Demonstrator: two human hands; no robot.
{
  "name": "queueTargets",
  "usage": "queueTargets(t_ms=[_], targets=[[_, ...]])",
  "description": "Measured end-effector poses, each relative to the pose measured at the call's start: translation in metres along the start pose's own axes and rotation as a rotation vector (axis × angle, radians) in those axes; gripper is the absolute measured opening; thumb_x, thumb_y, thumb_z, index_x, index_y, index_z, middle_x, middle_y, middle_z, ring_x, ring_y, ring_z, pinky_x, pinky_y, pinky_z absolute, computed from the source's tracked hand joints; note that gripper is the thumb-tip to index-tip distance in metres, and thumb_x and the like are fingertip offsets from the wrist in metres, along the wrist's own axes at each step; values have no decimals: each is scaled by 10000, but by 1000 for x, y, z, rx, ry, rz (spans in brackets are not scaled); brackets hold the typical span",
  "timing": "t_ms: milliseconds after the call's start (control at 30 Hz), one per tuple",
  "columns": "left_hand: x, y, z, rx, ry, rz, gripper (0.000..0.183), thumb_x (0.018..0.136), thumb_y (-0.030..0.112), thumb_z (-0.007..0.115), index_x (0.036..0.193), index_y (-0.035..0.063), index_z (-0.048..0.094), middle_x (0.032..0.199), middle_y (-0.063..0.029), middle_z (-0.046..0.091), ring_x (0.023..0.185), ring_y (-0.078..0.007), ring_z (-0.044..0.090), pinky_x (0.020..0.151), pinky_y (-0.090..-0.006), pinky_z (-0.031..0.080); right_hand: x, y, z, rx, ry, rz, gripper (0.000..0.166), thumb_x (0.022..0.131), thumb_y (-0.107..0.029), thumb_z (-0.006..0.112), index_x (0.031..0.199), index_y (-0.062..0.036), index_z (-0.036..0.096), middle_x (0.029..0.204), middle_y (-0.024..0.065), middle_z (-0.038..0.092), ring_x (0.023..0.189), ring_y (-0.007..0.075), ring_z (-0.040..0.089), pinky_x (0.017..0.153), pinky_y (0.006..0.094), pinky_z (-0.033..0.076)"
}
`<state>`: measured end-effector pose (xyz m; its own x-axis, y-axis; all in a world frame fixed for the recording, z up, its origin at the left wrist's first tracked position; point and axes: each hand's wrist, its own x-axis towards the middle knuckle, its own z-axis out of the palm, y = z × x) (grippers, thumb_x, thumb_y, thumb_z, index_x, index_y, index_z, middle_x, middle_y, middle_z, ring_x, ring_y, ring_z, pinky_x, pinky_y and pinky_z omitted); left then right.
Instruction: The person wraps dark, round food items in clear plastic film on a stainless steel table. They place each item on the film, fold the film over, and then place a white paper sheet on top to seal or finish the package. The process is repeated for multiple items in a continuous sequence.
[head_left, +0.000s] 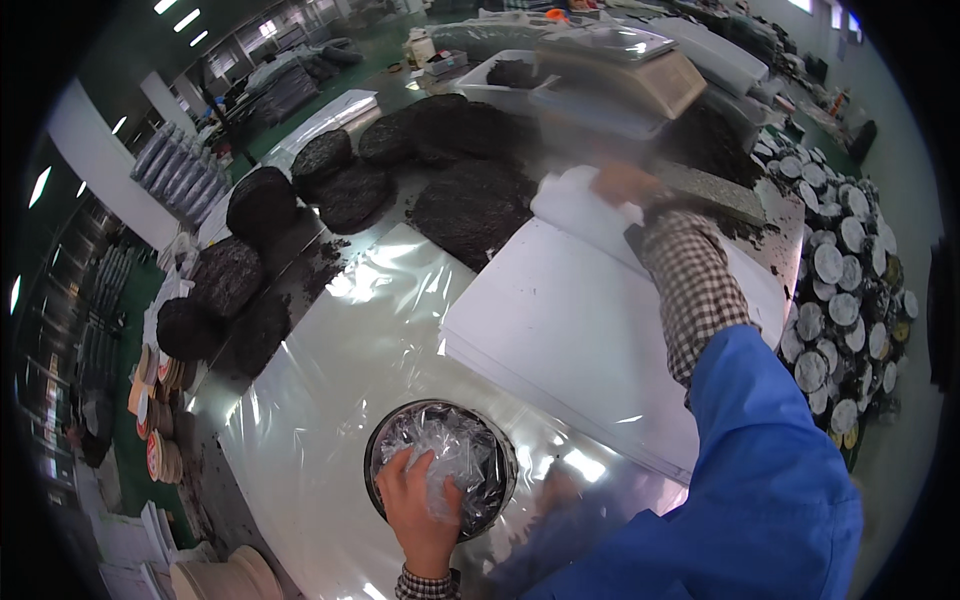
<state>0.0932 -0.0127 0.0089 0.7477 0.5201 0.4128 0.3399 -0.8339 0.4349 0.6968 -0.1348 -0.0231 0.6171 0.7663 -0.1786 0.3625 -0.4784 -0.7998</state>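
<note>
My left hand (420, 502) has its fingers curled around a bunch of crumpled clear plastic film (442, 442). The film sits inside a round, dark-rimmed ring or shallow container (514, 469), which rests on a broad glossy clear plastic sheet (337, 390). To the right is a stack of white sheets (570, 322), overlapping the plastic. Beyond it, my right hand (626, 184), blurred, is at a folded-back white sheet (570, 199); its grip is unclear.
Several dark, round, flattened cakes (476, 206) line the table's far and left sides. A boxy device with a flat top (622, 71) stands behind, beside a white bin (487, 94). Right of my arm lies a grey slab (712, 191); many round-ended packages (829, 262) are piled beyond.
</note>
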Motion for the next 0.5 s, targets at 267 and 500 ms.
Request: queueTargets(t_ms=[267,500], targets=[[-12,-5,-8,55,29,-73,397,777,137,699,1145,25,600,1233,-199,541,1103,-399,535,950,-454,446,-56,-54,87,-276,363,-87,463,913,-390,591,1133,16,642,1068,189,685,1069,308,635,926,413,504],[0,-2,6,-53,66,6,404,774,125,710,1147,21,591,1246,-195,530,1142,-401,519,951,-459,458,36,59,-4,-1287,516,-418,192,782,-232,668,792,-48,722,875,192,701,829,329,681,743,433,529]])
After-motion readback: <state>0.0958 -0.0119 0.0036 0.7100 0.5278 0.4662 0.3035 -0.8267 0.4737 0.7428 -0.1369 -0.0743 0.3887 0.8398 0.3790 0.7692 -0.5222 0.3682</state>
